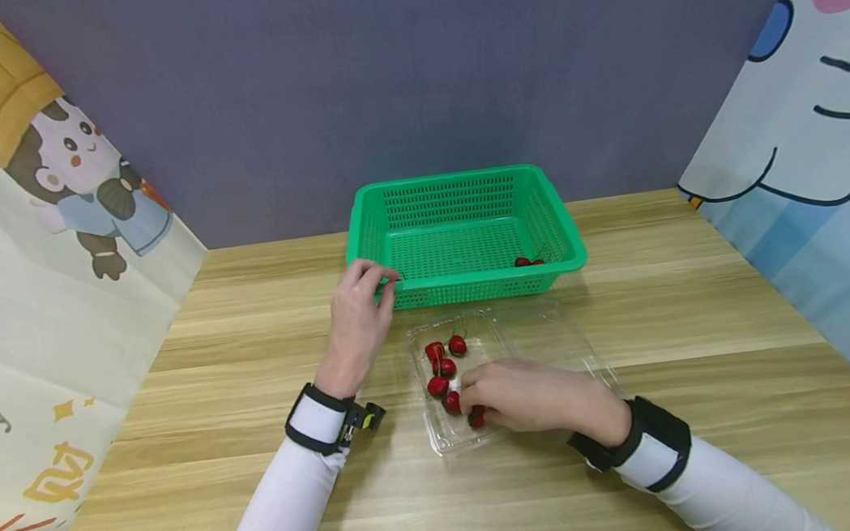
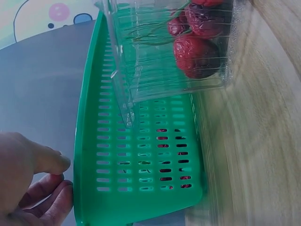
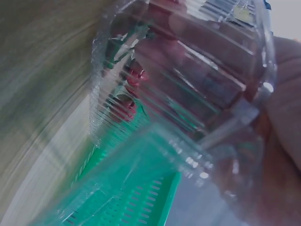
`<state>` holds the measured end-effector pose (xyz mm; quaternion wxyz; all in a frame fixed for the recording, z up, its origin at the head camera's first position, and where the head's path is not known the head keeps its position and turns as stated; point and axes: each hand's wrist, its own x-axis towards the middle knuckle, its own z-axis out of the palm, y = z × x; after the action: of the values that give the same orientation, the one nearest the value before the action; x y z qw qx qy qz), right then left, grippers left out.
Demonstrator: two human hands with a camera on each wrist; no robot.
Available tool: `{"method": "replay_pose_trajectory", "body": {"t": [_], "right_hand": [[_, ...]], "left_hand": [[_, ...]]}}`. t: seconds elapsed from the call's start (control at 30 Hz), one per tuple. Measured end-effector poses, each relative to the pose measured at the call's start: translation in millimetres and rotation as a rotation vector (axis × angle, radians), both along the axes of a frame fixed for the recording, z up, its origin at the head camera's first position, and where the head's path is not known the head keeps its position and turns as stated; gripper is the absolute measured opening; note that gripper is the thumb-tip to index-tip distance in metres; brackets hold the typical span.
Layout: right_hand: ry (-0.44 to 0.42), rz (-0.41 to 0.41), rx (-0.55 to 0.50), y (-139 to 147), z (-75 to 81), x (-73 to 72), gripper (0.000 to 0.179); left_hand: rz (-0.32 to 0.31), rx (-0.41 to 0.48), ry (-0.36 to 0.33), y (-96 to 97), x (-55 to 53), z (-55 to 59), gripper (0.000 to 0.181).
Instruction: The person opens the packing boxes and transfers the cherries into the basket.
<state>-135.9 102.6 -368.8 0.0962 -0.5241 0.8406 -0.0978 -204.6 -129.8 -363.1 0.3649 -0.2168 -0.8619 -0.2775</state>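
My left hand (image 1: 358, 318) is at the front left rim of the green plastic basket (image 1: 470, 281), pinching a cherry (image 2: 57, 179) between thumb and fingers; most of that cherry is hidden. Further forward and right, my right hand (image 1: 531, 393) reaches down into a clear plastic box (image 1: 446, 443). Its thumb and fingers are around a cherry (image 1: 476, 417) near the box's front. Several more red cherries (image 1: 438, 386) with thin stems lie in the box, left of these fingers. In the right wrist view the clear plastic wall partly blurs the hand.
A few cherries (image 1: 523, 262) lie inside the basket at its front right corner. The box's clear lid (image 1: 553, 331) lies folded out to the right on the wooden table (image 1: 206, 392). Behind the basket stands a grey-purple wall (image 1: 413, 71), with printed cloths at both sides.
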Motion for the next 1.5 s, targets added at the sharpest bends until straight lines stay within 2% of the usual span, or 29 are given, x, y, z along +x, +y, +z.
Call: {"method": "replay_pose_trajectory", "body": {"t": [0.37,0.77,0.9,1.03,1.2,1.37,1.5], "right_hand": [[-0.032,-0.008,-0.045,4,2.7,-1.7,0.013],[-0.049,-0.045,-0.069,13,14.1,-6.6,0.016],[-0.052,-0.052,-0.109,17,18.5,-9.2,0.017],[-0.030,-0.039,-0.192,22,21.6,-12.4,0.019],[0.027,-0.041,-0.257,28,27.1,-15.3,0.020],[0.075,-0.042,-0.315,32,32.4,-17.7,0.020],[0.126,-0.027,-0.386,36,35.6,-20.9,0.021]], "left_hand": [[-0.020,-0.009,0.007,1.8,0.0,1.3,0.011],[-0.122,-0.040,0.005,6.5,5.2,3.2,0.014],[-0.169,-0.066,-0.007,8.7,7.2,4.0,0.012],[-0.273,-0.107,-0.064,10.6,9.3,4.0,0.011],[-0.379,-0.211,-0.178,11.5,12.3,3.9,0.011],[-0.430,-0.327,-0.269,13.1,14.8,3.4,0.011],[-0.453,-0.396,-0.370,14.3,17.5,2.8,0.009]]}}
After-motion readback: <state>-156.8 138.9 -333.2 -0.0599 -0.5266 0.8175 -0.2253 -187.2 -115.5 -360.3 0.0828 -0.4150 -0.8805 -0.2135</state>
